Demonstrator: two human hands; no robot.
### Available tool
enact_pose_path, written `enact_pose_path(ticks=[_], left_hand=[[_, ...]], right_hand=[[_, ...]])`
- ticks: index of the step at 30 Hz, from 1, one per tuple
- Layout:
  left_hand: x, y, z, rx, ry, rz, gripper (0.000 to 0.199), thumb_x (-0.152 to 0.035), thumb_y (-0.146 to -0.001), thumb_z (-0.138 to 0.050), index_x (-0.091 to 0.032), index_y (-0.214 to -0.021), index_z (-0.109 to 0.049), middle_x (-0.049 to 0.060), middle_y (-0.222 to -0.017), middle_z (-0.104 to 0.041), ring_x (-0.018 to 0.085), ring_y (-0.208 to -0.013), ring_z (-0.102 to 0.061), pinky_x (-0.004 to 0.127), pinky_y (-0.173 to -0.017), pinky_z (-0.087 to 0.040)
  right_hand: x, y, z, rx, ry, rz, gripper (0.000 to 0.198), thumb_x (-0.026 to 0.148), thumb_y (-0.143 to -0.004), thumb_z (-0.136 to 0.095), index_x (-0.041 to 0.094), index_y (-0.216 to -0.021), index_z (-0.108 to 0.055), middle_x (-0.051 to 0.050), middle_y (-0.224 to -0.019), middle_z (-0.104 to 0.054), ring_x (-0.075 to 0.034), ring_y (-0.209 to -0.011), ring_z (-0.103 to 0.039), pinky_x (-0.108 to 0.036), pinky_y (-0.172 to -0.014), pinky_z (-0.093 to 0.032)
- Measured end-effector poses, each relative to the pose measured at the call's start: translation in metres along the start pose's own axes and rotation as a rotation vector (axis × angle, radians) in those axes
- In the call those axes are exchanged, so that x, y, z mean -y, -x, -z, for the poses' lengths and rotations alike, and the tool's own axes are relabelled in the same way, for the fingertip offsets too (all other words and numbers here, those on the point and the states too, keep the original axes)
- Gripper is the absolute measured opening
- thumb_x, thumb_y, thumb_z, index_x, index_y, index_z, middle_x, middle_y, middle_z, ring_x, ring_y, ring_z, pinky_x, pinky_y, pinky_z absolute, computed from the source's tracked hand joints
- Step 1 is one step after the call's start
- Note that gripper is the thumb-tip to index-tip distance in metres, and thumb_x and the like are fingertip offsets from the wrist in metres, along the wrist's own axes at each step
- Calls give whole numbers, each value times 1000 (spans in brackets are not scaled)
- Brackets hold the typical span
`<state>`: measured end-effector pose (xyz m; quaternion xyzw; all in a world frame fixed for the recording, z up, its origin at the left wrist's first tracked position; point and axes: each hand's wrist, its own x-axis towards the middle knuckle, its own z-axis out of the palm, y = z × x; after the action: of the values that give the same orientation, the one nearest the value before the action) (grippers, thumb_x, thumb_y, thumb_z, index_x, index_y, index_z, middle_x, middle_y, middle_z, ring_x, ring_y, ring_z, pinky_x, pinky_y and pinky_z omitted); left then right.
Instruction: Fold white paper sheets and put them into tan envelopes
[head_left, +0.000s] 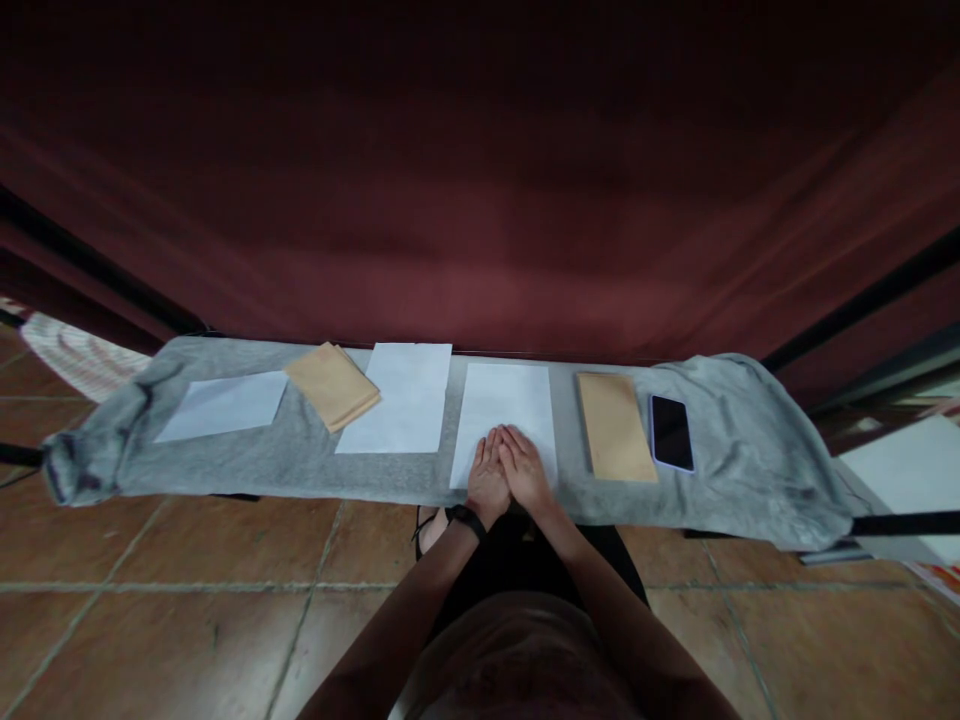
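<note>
My left hand [489, 478] and my right hand [525, 472] lie flat, side by side and touching, over the near part of a white sheet of paper [506, 395]. Their fingers are stretched out and neither hand holds anything. A dark band circles my left wrist. To the right of this sheet lies a brown envelope [616, 428]. On the left is a second white sheet [405, 400], with a small stack of brown envelopes [330, 385] overlapping its left edge. The sheet's near edge is partly covered by my hands.
A grey cloth [300, 470] covers the narrow table. A phone [671, 433] with a dark screen lies at the right, and another white paper [225, 405] at the left. A dark red curtain [510, 250] hangs along the far edge. Tiled floor [225, 550] shows below.
</note>
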<state>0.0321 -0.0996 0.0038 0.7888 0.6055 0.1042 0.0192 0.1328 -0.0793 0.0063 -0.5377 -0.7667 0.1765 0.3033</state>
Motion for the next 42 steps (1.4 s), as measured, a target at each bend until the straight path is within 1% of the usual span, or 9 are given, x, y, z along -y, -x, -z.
enact_pose_path(ticks=[3, 8, 17, 24, 27, 32, 34, 37, 42], left_hand=[[11, -4, 0, 0, -19, 70, 59, -17, -97, -35, -4, -155, -32, 17, -162, -30, 25, -153, -23, 45, -125, -24], [31, -2, 5, -41, -15, 178, 59, -28, -101, -34, -5, -155, -32, 16, -162, -30, 25, -153, -22, 44, -125, -23], [43, 7, 2, -169, 11, 276, 60, -34, -102, -36, -3, -153, -35, 20, -158, -37, 29, -150, -31, 48, -123, -27], [41, 21, 6, -237, 11, 318, 60, -33, -102, -33, -3, -154, -34, 23, -157, -37, 31, -149, -32, 51, -121, -28], [29, 13, 9, -204, 31, 216, 59, -31, -102, -33, -5, -155, -31, 19, -160, -35, 27, -152, -26, 49, -123, -26], [13, -13, 8, 7, 50, 47, 57, -20, -99, -32, -4, -154, -34, 15, -162, -33, 24, -153, -23, 42, -125, -24], [15, -18, 6, 36, 39, 45, 58, -19, -98, -32, -4, -154, -34, 15, -162, -32, 24, -153, -22, 42, -125, -23], [23, -17, 5, 7, 28, 80, 60, -25, -99, -34, -5, -156, -30, 16, -162, -31, 24, -153, -22, 44, -125, -24], [31, -10, 9, -45, -5, 223, 61, -32, -101, -33, 0, -153, -33, 21, -160, -32, 28, -152, -25, 47, -124, -24]], right_hand=[[-7, 4, -6, 0, 177, 40, 49, 31, -107, -29, 11, -146, -51, -14, -152, -49, -23, -144, -42, -45, -121, -31], [-23, 11, -1, -23, 378, 34, 56, 37, -105, -38, 8, -153, -39, -18, -157, -39, -28, -147, -37, -49, -120, -29], [-42, 20, 18, -88, 492, -56, 62, 41, -105, -36, 2, -153, -35, -23, -156, -40, -33, -144, -40, -51, -117, -32], [-46, 30, 26, -150, 493, -162, 58, 36, -106, -32, 1, -152, -36, -25, -155, -40, -34, -143, -40, -53, -116, -32], [-33, 20, 22, -121, 422, -133, 58, 36, -106, -27, 2, -153, -36, -23, -157, -38, -32, -146, -37, -52, -118, -31], [-12, -1, 6, 44, 270, 68, 54, 34, -108, -20, 13, -151, -43, -12, -153, -49, -20, -145, -41, -42, -120, -33], [-13, -2, 4, 56, 286, 97, 52, 35, -108, -24, 13, -150, -45, -12, -154, -47, -22, -145, -40, -44, -121, -31], [-24, 4, 7, 16, 344, 84, 53, 35, -107, -31, 9, -151, -42, -16, -156, -42, -26, -147, -37, -48, -121, -29], [-42, 14, 15, -98, 428, -52, 58, 37, -105, -36, 3, -152, -37, -23, -155, -42, -32, -145, -38, -52, -118, -31]])
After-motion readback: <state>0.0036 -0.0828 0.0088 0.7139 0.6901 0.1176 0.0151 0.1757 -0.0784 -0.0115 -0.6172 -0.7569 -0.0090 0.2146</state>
